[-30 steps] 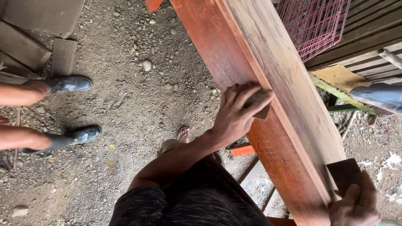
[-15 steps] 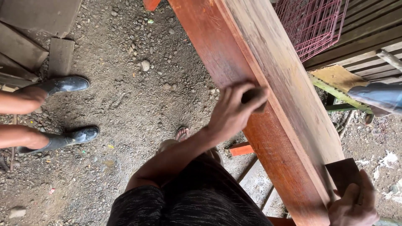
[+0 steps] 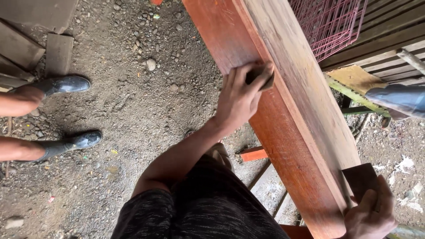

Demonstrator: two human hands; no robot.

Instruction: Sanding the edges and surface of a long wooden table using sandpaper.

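The left hand (image 3: 241,99) presses a small brown sanding block (image 3: 261,76) against the edge of the long reddish plank (image 3: 287,110), while the right hand (image 3: 369,212) grips a dark square piece (image 3: 361,179) on the plank's near end, above the gravel floor (image 3: 133,110).

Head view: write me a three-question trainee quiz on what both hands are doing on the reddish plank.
1. True or false: the left hand presses a small block against the plank.
2. What does the right hand hold? A) a hammer B) a dark flat sheet C) a paintbrush
3. What footwear stands on the dirt ground at the picture's left?

Key: 1 true. 2 B. 3 A pair of black boots, worn by another person.
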